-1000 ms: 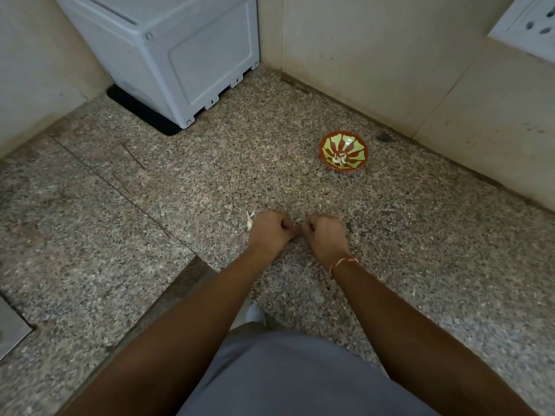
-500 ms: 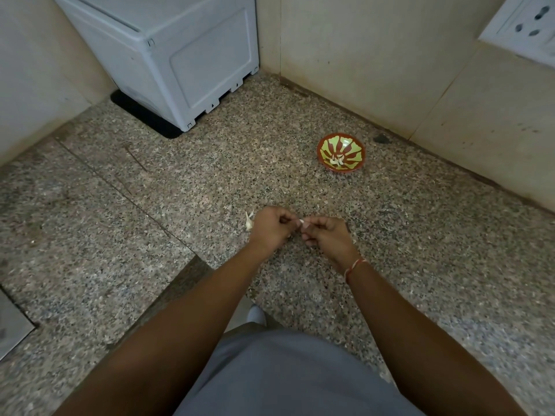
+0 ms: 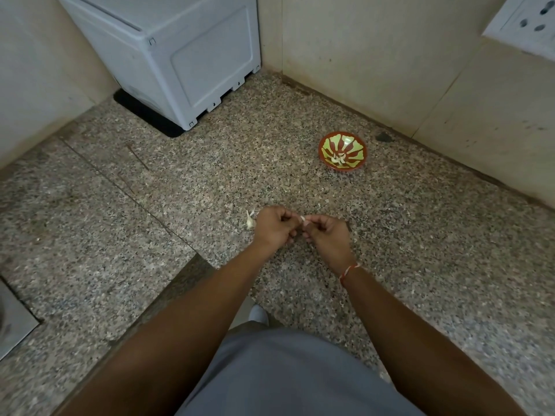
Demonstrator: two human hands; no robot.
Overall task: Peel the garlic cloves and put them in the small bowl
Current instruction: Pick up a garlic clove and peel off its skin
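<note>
Over the speckled granite counter, my left hand (image 3: 274, 228) and my right hand (image 3: 326, 235) meet fingertip to fingertip, both pinching one small white garlic clove (image 3: 302, 218). A bit of garlic with papery skin (image 3: 250, 221) lies on the counter just left of my left hand. The small bowl (image 3: 326, 145), red-brown with a green pattern, stands farther back to the right and holds a few peeled cloves (image 3: 338, 159).
A grey plastic appliance (image 3: 180, 55) sits in the back left corner on a dark mat. Tiled walls close the back and right, with a socket plate (image 3: 525, 25) at the top right. A metal edge (image 3: 12, 319) shows at the far left.
My fists lay together low over the counter a second ago. Now they have lifted slightly and turned, and the white clove shows between the fingertips.
</note>
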